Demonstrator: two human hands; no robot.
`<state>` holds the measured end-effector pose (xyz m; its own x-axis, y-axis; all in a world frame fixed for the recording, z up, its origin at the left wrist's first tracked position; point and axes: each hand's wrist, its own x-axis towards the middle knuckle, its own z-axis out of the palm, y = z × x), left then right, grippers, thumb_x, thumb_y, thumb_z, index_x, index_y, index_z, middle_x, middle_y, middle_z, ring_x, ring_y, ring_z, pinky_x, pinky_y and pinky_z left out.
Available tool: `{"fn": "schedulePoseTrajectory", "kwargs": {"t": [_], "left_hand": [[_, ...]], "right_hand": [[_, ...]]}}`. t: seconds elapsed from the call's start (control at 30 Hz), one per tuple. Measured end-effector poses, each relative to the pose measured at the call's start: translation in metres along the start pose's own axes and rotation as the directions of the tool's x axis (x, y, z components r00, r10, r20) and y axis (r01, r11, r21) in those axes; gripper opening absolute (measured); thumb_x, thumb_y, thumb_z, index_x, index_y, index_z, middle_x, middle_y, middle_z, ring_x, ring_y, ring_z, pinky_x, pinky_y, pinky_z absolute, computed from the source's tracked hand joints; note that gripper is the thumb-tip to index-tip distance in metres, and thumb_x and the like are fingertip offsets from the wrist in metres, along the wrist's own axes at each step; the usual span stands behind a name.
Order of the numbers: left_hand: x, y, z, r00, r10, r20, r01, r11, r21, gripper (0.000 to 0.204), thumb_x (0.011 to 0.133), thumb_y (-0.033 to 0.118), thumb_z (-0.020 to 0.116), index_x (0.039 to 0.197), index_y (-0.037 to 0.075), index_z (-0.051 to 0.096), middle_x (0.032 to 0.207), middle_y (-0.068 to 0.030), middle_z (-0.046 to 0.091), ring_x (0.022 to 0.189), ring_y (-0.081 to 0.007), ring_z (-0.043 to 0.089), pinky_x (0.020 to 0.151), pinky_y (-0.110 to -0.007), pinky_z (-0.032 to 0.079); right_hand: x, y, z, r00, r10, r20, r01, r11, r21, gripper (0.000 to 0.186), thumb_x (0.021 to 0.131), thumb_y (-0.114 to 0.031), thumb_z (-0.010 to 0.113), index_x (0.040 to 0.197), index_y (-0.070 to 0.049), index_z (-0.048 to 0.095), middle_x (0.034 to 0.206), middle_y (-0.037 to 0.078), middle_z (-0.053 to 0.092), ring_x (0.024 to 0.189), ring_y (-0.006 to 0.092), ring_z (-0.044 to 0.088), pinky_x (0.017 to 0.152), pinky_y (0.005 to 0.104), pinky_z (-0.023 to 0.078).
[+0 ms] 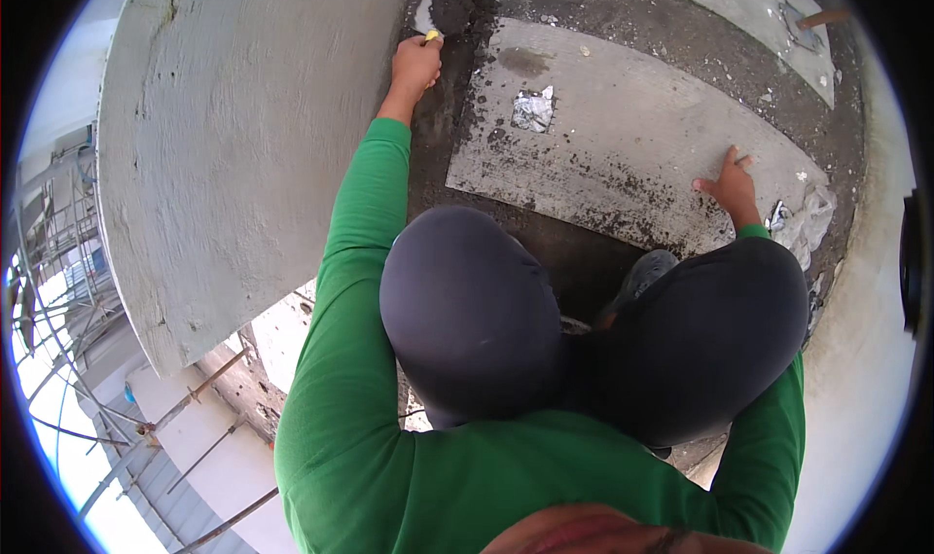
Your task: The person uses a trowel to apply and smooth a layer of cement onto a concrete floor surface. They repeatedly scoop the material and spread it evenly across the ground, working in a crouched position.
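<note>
One yellow-handled tool (433, 35), likely a trowel, sits clamped in the left hand (416, 65) beside the far end of the grey plastered panel (253, 155), right hand (730, 186) spread-fingered at the speckled board (632, 107); short, controlled strokes with a steady wrist seem best.

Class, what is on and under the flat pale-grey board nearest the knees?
On the flat pale-grey board: a crumpled silvery foil-like scrap and scattered dark specks; the bare right grip is over its right part. Whatever lies beneath is covered and cannot be seen.
</note>
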<state>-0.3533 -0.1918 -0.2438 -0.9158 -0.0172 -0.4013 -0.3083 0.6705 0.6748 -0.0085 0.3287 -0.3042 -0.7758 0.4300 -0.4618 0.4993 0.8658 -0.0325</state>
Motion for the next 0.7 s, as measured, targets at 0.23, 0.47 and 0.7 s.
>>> {"fn": "schedulePoseTrajectory", "kwargs": {"t": [0.23,0.47,0.7], "left_hand": [[-0.057,-0.038,-0.017,0.890,0.342,-0.301,-0.193,0.882,0.431,0.043,0.098,0.027,0.064,0.132,0.000,0.063,0.116,-0.0309,0.072,0.111,-0.0513,0.067,0.095,-0.057,0.052],[-0.204,-0.173,-0.029,0.962,-0.158,-0.223,0.139,0.985,-0.100,0.035,0.104,0.025,0.065,0.130,0.000,0.068,0.066,0.0006,0.058,0.053,-0.0051,0.049,0.049,-0.029,0.041],[-0.146,-0.114,-0.023,0.981,-0.117,0.155,0.132,0.987,-0.095,0.040,0.105,0.030,0.063,0.137,0.006,0.066,0.063,0.0011,0.056,0.047,-0.0079,0.050,0.040,-0.029,0.038]], "right_hand": [[-0.002,0.000,0.004,1.000,-0.001,-0.016,0.002,0.999,0.046,0.138,0.068,-0.054,0.094,0.163,0.006,0.013,0.150,0.059,0.019,0.116,0.0632,0.061,0.100,0.0518,0.054],[-0.002,-0.005,0.001,0.999,0.028,0.019,-0.028,0.999,0.027,0.135,0.071,-0.054,0.092,0.163,0.006,0.014,0.152,0.058,0.016,0.118,0.0618,0.061,0.101,0.0514,0.055],[0.001,-0.002,0.002,0.999,0.016,0.035,-0.015,0.999,-0.031,0.133,0.073,-0.057,0.091,0.162,0.005,0.014,0.151,0.057,0.020,0.120,0.0613,0.061,0.101,0.0520,0.054]]}}
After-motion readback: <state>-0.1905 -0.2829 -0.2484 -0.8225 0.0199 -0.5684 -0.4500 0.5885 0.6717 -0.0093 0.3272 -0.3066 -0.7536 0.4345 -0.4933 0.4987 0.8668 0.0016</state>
